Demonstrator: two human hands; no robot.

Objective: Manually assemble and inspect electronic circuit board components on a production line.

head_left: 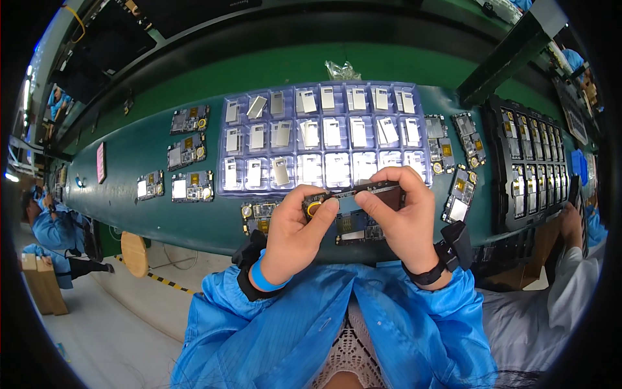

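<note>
Above the near edge of the green bench, my left hand (295, 227) and my right hand (403, 217) hold a tilted circuit board (348, 203) between them. Its dark long edge faces up, and a round gold-rimmed part shows by my left thumb. Both thumbs press on its near face; most other fingers are hidden behind it. Just beneath lies another circuit board (352, 237), partly covered by my hands. One more board (256, 211) rests beside my left hand. Beyond them, a clear divided plastic tray (259, 192) holds silver metal plates with small cutouts.
Several loose boards (192, 187) lie left of the tray, and others (460, 194) to its right. At far right stands a black tray (497, 168) filled with boards, near another person's hand (570, 223). A crumpled clear bag (342, 70) sits behind; a round stool (135, 255) stands lower left.
</note>
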